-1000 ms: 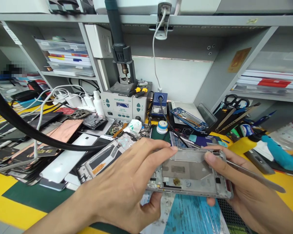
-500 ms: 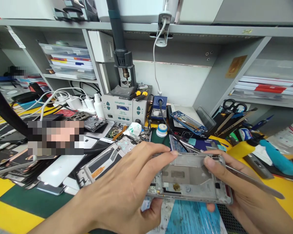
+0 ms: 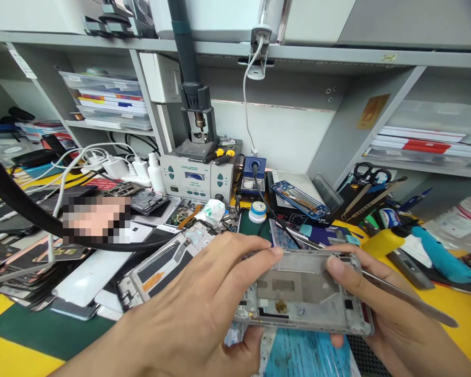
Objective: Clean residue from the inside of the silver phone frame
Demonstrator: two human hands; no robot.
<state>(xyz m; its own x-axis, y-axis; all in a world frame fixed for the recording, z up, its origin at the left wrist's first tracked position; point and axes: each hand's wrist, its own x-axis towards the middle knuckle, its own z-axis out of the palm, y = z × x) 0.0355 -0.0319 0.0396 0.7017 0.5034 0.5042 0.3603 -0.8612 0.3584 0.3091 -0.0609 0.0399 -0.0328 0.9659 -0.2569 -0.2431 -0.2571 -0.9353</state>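
Note:
Between my two hands is a grey phone frame (image 3: pixel 317 285), held with its bare inner side facing up. My left hand (image 3: pixel 196 298) grips its left end, fingertips on the far edge and thumb below the near edge. My right hand (image 3: pixel 392 303) closes on the right end, thumb on top. A slim metal pry tool (image 3: pixel 412 298) also sits in my right hand, pointing down to the right. Left of my left hand, partly hidden by it, lies another opened phone frame (image 3: pixel 165 267). Under the held frame is a blue printed sheet (image 3: pixel 298 353).
Behind stand a soldering station (image 3: pixel 198 175) and a small round tin (image 3: pixel 258 211). A blue phone frame (image 3: pixel 300 199) rests on a box. Phone parts and a white phone panel (image 3: pixel 90 275) crowd the left. A black cable (image 3: pixel 31 217) arches across. Scissors (image 3: pixel 371 173) stand at right.
The view has shifted slightly, and the bench items sit a little further left. Both hands keep the same hold on the phone frame.

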